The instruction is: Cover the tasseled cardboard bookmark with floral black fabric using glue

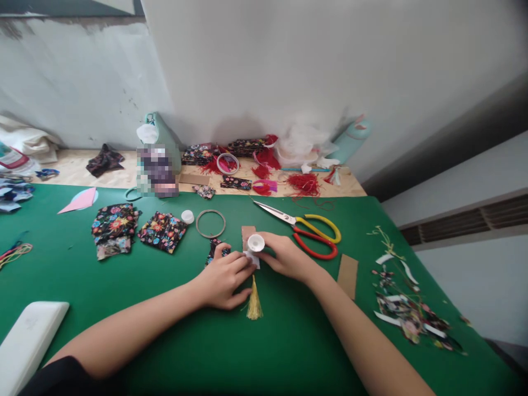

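My right hand (282, 254) is closed round a small white bottle (256, 243), its round end facing up toward me; its lower end is hidden. Directly under the bottle lies a small white slip (256, 263). My left hand (231, 278) presses its fingertips onto that slip from the left. A yellow tassel (254, 302) lies just below the slip, close to my left thumb. Above it a strip of brown card (248, 234) shows. Partly behind my left hand is a black floral fabric piece (213, 250).
Scissors (297, 221) with yellow and red handles lie right of my hands. Floral fabric stacks (163, 232), a white cap (187, 216) and a ring (210, 224) lie left. Fabric scraps (412, 316) and a brown card (347, 276) are at right; red tassels (303, 185) lie behind.
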